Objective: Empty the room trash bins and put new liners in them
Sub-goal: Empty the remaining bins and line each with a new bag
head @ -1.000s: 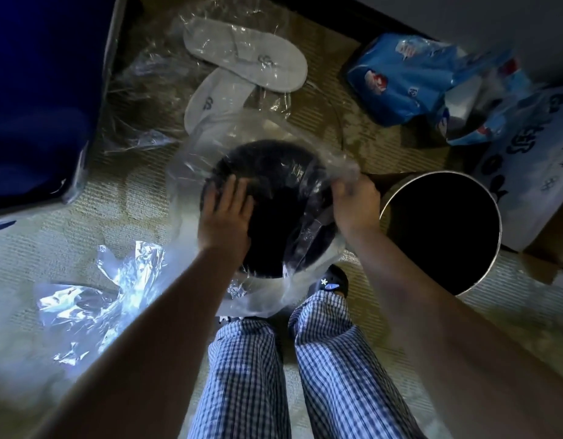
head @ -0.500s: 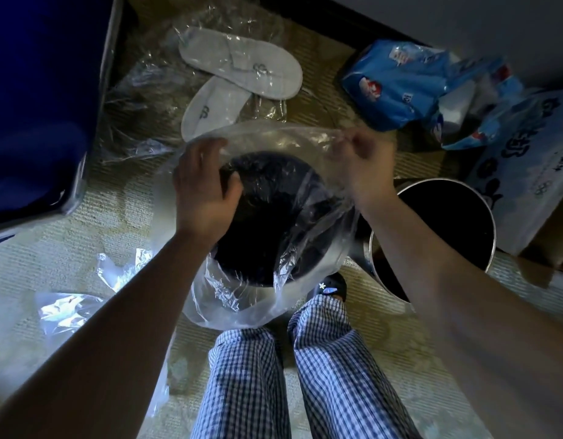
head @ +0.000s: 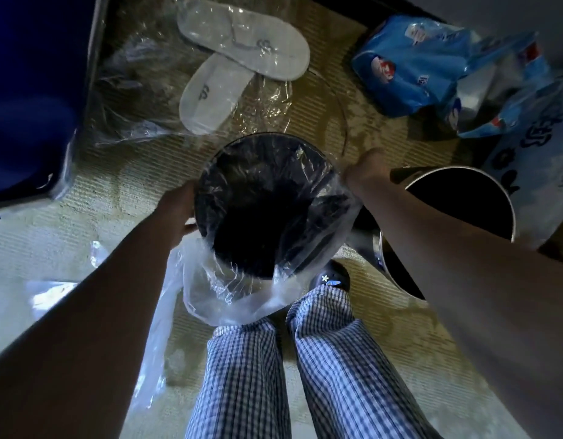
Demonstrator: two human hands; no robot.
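Note:
A round black trash bin (head: 267,144) stands on the carpet in front of my feet. A clear plastic liner (head: 229,299) lines its inside and hangs loose over the near rim. My left hand (head: 179,207) is down at the bin's left side, fingers below the rim, gripping the liner there. My right hand (head: 361,171) is at the bin's right rim, curled over the liner's edge. A second bin (head: 508,198), metal with a dark inside, stands to the right with no liner visible in it.
Two white slippers (head: 242,49) in clear wrap lie on the floor beyond the bin. Blue printed plastic bags (head: 413,68) lie at the upper right. A dark blue object (head: 30,90) fills the upper left. Crumpled clear plastic (head: 49,289) lies at the left.
Both hands have moved from above the bin's mouth down to its left and right sides, drawing the liner's edge over the rim. The liner now sits spread inside the bin.

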